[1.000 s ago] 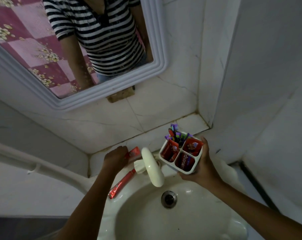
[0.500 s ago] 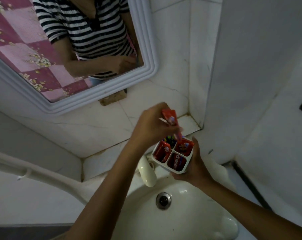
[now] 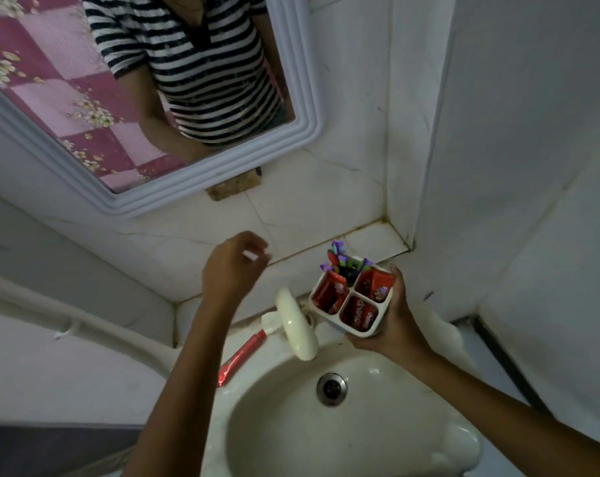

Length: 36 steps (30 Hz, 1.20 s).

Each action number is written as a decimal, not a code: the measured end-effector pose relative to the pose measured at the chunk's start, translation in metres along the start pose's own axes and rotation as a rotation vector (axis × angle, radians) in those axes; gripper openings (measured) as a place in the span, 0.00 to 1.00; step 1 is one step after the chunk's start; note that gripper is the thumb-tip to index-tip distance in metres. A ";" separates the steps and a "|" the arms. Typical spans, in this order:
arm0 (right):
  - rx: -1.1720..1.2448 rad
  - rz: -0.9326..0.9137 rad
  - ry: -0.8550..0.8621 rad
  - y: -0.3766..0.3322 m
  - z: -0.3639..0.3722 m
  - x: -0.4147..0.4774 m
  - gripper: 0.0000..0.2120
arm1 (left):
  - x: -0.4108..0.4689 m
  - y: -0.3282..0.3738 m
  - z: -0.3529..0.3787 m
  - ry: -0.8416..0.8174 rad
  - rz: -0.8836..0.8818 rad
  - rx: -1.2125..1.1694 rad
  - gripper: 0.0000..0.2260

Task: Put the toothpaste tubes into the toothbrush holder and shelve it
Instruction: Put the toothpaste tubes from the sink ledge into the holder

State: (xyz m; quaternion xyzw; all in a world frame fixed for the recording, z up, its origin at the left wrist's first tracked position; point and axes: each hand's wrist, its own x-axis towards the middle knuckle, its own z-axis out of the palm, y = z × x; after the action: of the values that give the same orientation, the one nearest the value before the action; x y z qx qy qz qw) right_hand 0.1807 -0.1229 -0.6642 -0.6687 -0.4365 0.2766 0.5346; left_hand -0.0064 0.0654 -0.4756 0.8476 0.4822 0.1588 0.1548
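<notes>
My right hand (image 3: 393, 323) grips a white four-compartment toothbrush holder (image 3: 377, 330) above the sink's back rim. Red toothpaste tubes (image 3: 360, 313) stand in three compartments; toothbrushes (image 3: 346, 261) with purple and green handles fill the far one. My left hand (image 3: 231, 266) hovers left of the holder, fingers loosely curled and apart, nothing in it. One more red toothpaste tube (image 3: 241, 356) lies on the sink rim left of the tap, partly hidden by my left forearm.
A cream tap (image 3: 296, 330) juts over the white sink (image 3: 377, 452) with its metal drain (image 3: 332, 388). A tiled ledge (image 3: 370, 241) runs behind the sink into the wall corner. A white-framed mirror (image 3: 222, 177) hangs above. A white pipe (image 3: 68, 321) runs at the left.
My left hand picked a red tube off the sink rim, put it into the holder, then let go and drew back to the left. The holder stays in my right hand.
</notes>
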 end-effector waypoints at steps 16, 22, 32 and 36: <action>0.057 0.017 -0.057 0.000 -0.001 0.000 0.69 | -0.049 -0.094 0.051 -0.130 -0.164 0.171 0.19; -0.046 -0.050 0.006 -0.005 0.000 0.001 0.65 | -0.014 0.019 -0.038 0.061 0.295 0.054 0.17; -0.022 0.005 0.009 -0.001 -0.004 0.004 0.69 | -0.035 0.138 0.024 -0.515 0.574 0.812 0.08; 0.016 0.020 0.020 -0.002 -0.005 0.002 0.70 | -0.040 0.138 0.027 -0.438 0.609 0.740 0.07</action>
State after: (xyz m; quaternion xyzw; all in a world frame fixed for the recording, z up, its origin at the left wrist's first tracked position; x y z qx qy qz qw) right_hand 0.1858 -0.1234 -0.6609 -0.6716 -0.4222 0.2788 0.5413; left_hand 0.0917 -0.0396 -0.4469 0.9606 0.1942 -0.1650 -0.1107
